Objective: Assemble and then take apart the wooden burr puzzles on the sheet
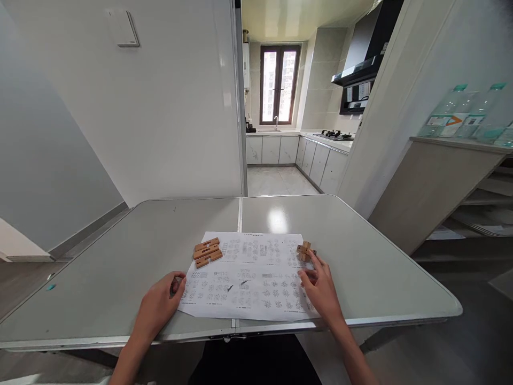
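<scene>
A creased printed instruction sheet [250, 272] with rows of small diagrams lies on the table. My left hand [161, 300] rests at its left edge, fingers curled in towards the thumb; what they hold, if anything, is hidden. My right hand [321, 289] is over the sheet's right side, index finger stretched to the small wooden interlocking puzzle [305, 250] and seeming to touch it. Its thumb stays apart from that finger, and the other fingers are bent. Several notched wooden puzzle pieces [207, 252] lie side by side on the sheet's upper left.
The grey folding table [120, 256] has a metal rim and a centre seam [240, 214]. A small teal object [51, 287] lies near its left edge. Plastic bottles [452, 112] stand on a wooden cabinet [436, 182] at right. Beyond the doorway is a kitchen with a counter [276, 133].
</scene>
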Tool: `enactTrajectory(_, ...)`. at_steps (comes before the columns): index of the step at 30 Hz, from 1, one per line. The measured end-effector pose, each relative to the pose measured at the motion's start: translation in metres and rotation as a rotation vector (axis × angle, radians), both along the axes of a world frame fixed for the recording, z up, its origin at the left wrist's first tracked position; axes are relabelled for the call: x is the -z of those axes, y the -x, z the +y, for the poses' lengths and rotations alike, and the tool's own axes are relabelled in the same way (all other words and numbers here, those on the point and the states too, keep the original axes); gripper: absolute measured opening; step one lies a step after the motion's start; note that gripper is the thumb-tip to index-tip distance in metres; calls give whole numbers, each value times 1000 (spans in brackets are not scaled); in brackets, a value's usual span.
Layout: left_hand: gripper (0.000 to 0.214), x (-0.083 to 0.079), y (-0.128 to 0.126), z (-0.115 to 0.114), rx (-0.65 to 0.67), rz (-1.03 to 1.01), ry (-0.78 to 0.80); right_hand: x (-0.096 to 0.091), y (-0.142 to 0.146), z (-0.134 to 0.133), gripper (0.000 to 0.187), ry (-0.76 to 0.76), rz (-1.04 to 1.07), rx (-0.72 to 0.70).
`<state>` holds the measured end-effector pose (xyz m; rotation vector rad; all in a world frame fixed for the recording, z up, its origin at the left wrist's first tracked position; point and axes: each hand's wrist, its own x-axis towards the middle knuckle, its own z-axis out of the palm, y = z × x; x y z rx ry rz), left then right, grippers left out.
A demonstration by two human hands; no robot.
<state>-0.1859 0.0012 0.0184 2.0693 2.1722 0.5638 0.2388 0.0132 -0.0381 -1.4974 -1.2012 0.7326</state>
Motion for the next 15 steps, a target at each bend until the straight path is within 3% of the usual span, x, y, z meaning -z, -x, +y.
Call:
enactTrajectory(9, 37, -6, -3, -1, -27, -6, -11, -11, 0, -6, 68, -13, 135, -36)
enactTrajectory(13, 38, -13, -15, -4, -196, -39, -181, -19, 2, -11, 67, -31, 228, -76)
enactTrajectory(15, 37, -15, -28, -5, -202, -81, -285, -22, 3, -13, 67, -39, 231, -94)
